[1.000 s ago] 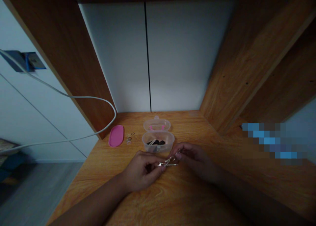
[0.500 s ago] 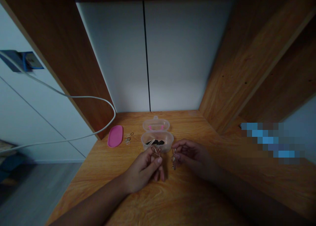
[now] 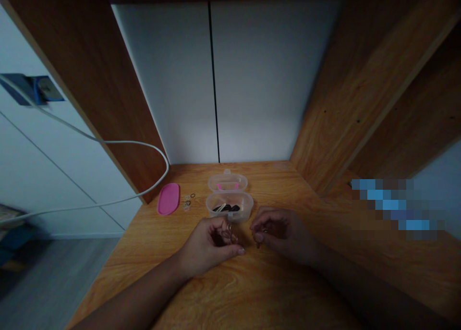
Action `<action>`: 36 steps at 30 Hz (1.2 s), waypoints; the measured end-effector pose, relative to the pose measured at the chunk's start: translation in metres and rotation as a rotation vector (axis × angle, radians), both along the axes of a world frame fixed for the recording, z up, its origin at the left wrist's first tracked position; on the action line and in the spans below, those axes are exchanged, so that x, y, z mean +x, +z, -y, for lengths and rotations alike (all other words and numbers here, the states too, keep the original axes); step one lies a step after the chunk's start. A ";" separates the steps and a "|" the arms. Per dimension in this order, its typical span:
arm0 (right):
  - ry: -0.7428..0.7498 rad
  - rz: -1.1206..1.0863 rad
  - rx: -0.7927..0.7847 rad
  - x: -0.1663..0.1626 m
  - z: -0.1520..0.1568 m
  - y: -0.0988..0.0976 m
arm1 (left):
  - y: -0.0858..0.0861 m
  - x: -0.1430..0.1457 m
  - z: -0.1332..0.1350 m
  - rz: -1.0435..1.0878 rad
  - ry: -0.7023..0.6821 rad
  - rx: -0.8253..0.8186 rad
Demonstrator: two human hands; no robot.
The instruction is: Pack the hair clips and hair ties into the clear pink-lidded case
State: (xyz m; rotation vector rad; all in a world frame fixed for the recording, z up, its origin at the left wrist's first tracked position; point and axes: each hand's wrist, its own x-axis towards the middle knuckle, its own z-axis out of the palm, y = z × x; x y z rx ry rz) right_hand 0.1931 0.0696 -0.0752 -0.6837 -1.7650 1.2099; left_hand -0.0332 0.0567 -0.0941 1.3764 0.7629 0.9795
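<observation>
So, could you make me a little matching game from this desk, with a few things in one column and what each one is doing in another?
Things:
1. left hand
2. pink oval lid
3. clear plastic box
4. small rings

Doing:
A. holding dark items
B. curled around a small metal piece
C. lying left of the rings
D. sitting between lid and box

Pairs: 1-B, 2-C, 3-A, 4-D.

Metal pieces apart now, apparently in left hand, right hand.
</observation>
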 end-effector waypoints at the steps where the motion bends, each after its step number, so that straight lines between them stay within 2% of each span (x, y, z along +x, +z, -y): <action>1: 0.007 -0.002 0.000 0.000 0.000 0.001 | 0.001 0.000 0.000 0.009 -0.003 -0.011; 6: 0.066 -0.060 -0.133 0.000 0.001 0.003 | 0.005 -0.001 0.000 0.009 -0.027 0.050; 13: 0.049 -0.002 -0.267 0.002 0.001 -0.001 | 0.000 -0.002 -0.003 0.004 0.027 0.080; 21: 0.068 -0.027 -0.397 -0.001 0.001 -0.001 | -0.004 -0.002 -0.003 -0.015 -0.032 0.019; 31: 0.016 0.044 -0.365 0.001 0.001 0.001 | 0.001 -0.001 -0.004 -0.029 -0.126 -0.056; 36: 0.036 0.058 -0.355 0.001 0.002 0.000 | -0.001 -0.001 -0.005 0.001 -0.164 -0.018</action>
